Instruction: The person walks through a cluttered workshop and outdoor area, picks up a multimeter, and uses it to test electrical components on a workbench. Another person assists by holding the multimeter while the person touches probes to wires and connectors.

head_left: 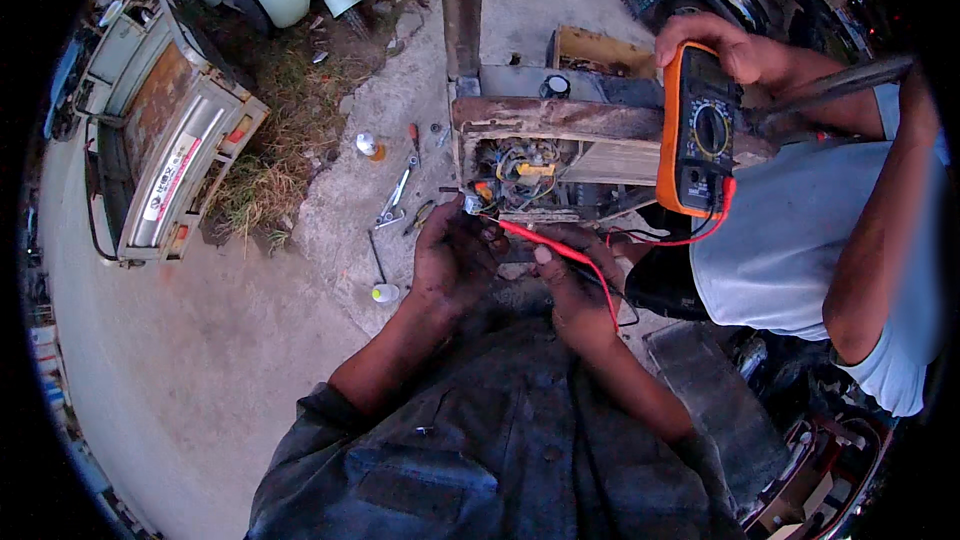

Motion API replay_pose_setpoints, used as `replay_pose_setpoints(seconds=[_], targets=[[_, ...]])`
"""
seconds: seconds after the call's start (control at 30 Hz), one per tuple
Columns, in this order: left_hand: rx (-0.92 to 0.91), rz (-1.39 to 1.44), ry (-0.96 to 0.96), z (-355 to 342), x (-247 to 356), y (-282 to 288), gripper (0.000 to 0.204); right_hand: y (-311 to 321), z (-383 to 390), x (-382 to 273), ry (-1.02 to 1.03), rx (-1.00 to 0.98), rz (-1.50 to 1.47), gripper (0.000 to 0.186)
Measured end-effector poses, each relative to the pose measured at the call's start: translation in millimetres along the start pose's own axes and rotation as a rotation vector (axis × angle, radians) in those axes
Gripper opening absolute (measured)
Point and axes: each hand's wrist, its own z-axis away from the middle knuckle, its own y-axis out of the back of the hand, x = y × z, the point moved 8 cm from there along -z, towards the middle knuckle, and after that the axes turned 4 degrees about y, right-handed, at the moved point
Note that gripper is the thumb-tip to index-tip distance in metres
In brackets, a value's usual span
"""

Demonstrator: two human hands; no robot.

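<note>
The right hand (pixel 575 290) has its grip closed on the red probe (pixel 545 239), a slim, smooth plastic rod with the thumb laid along its side. Its thin tip slants up and left toward a small pale plug (pixel 472 205), blocky in shape, by the fingertips of the left hand (pixel 448 258). Those fingers are curled and dark with grime; whether that grip is clamped on the plug, I cannot tell.

Just beyond, a tangle of thin, bendy wires (pixel 515 162) fills an opening in the frame (pixel 560 118), whose bars are brown, scuffed and straight-edged. To the right, a co-worker's hand (pixel 715 45) holds up the meter (pixel 697 130), a boxy black body in a rounded orange shell with a round dial. Red and black leads, glossy and looping, hang from its lower end.

On the rough, gritty concrete (pixel 325 210) at left lie a shiny metal wrench (pixel 398 188), an orange-handled screwdriver (pixel 414 135) and a squat white bottle (pixel 385 293). Dry, wiry grass (pixel 265 175) grows farther left.
</note>
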Motion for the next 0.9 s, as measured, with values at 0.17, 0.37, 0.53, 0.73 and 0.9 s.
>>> replay_pose_setpoints(seconds=[0.17, 0.37, 0.53, 0.73, 0.9], targets=[[-0.062, 0.013, 0.022, 4.2, -1.4, -12.2, 0.035, -2.2, 1.3, -4.5, -0.041, 0.035, -0.034, 0.02], [-0.08, 0.071, 0.066, 9.4, -6.2, -11.4, 0.029, -3.8, 0.2, -12.8, -0.035, -0.003, 0.05, 0.019], [-0.066, 0.079, 0.077, 7.5, -6.8, -10.1, 0.025, -1.3, -4.8, -22.0, 0.047, 0.059, 0.043, 0.019], [-0.087, 0.047, 0.074, 7.4, -5.7, -7.8, 0.025, -10.2, -9.3, -16.4, -0.057, -0.048, 0.108, 0.022], [-0.167, 0.005, 0.075, 10.3, -6.7, -11.2, 0.029, -12.2, -10.1, -37.2, 0.219, -0.058, 0.249, 0.02]])
